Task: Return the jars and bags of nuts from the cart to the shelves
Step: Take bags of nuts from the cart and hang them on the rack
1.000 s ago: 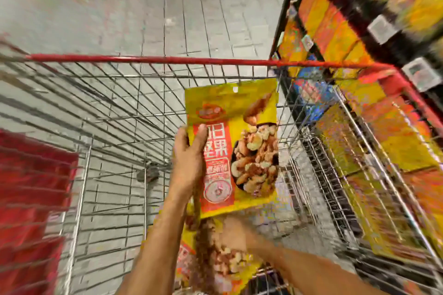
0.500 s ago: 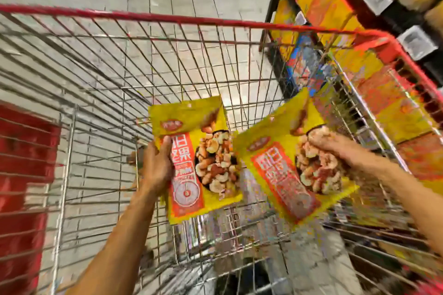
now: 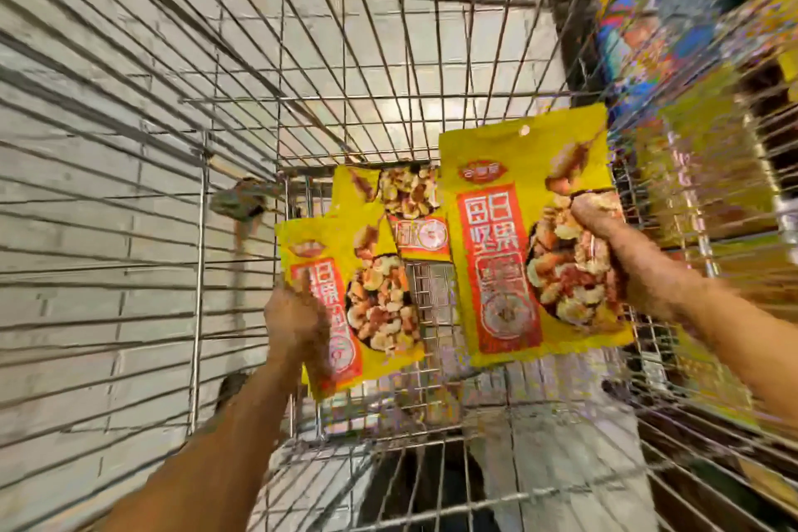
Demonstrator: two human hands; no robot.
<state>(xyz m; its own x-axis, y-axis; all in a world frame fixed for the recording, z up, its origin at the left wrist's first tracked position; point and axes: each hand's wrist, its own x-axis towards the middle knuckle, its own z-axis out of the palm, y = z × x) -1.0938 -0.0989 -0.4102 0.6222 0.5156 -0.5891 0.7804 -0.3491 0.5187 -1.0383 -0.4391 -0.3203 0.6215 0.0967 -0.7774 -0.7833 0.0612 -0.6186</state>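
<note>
I look down into a wire shopping cart [image 3: 242, 108]. My left hand [image 3: 296, 322] grips a yellow bag of mixed nuts [image 3: 367, 294] by its left edge, low inside the cart. My right hand [image 3: 613, 255] grips a second, larger-looking yellow nut bag [image 3: 496, 238] by its right side, held upright a little higher. Between and behind the two bags, a third yellow nut bag [image 3: 406, 203] lies on the cart floor at the far end. No jars are in view.
Store shelves with yellow and blue packets [image 3: 673, 30] run along the right, just outside the cart's right wall. A tiled floor [image 3: 86, 229] shows through the wire on the left. A cart wheel [image 3: 244, 201] sits below the far left corner.
The view has tilted down into the cart. Both hands still hold their bags; the right bag has turned upright and a third bag on the cart floor has come into sight.
</note>
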